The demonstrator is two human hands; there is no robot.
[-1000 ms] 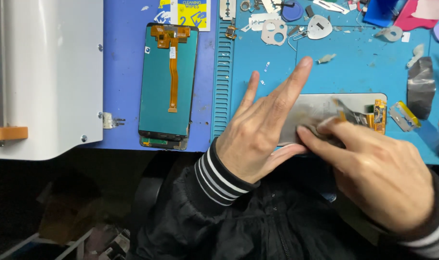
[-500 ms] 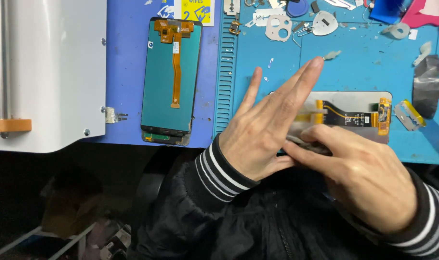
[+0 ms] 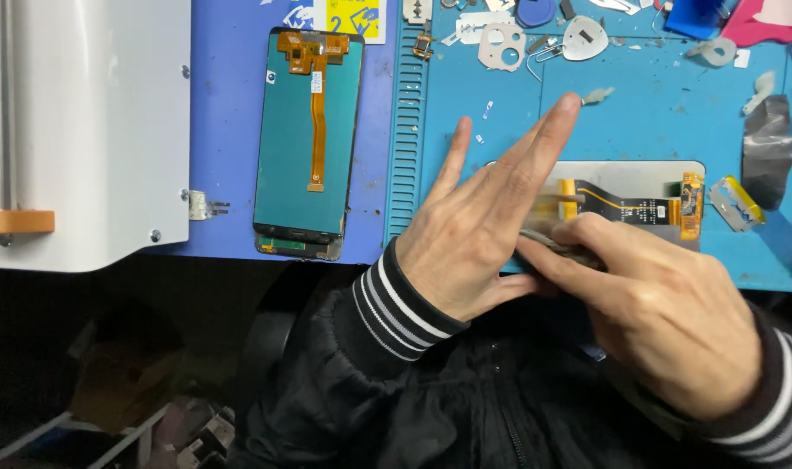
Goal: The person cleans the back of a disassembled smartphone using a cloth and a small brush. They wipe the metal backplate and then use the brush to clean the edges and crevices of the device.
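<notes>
While my left hand [image 3: 483,234] lies flat with its fingers [image 3: 543,139] stretched out and released, it presses down on the grey rectangular phone screen panel [image 3: 639,178] that rests near the front edge of the blue surface [image 3: 656,122], toward its right side. This hand grasps nothing; it only covers the left part of the panel. An orange and black flat ribbon cable [image 3: 626,207] runs along the back of the panel to its right end.

My right hand [image 3: 665,321] comes from the front right corner, and its fingers [image 3: 587,239] are pinched on a small thin grey tool [image 3: 556,246] at the front edge of the panel, just beside the thumb of the left hand. The tool is blurred, so I cannot tell its exact kind.

Well apart, toward the left on the purple mat [image 3: 231,104], a second teal phone screen panel with an orange ribbon cable [image 3: 309,143] lies face down. A white machine housing [image 3: 92,130] stands at the left edge. Near the back edge I see small grey metal plates [image 3: 500,43] and a white pick [image 3: 591,36]. A yellow-handled scraper blade [image 3: 735,202] lies just right of the grey panel, and a piece of crumpled grey foil [image 3: 768,148] is near it.
</notes>
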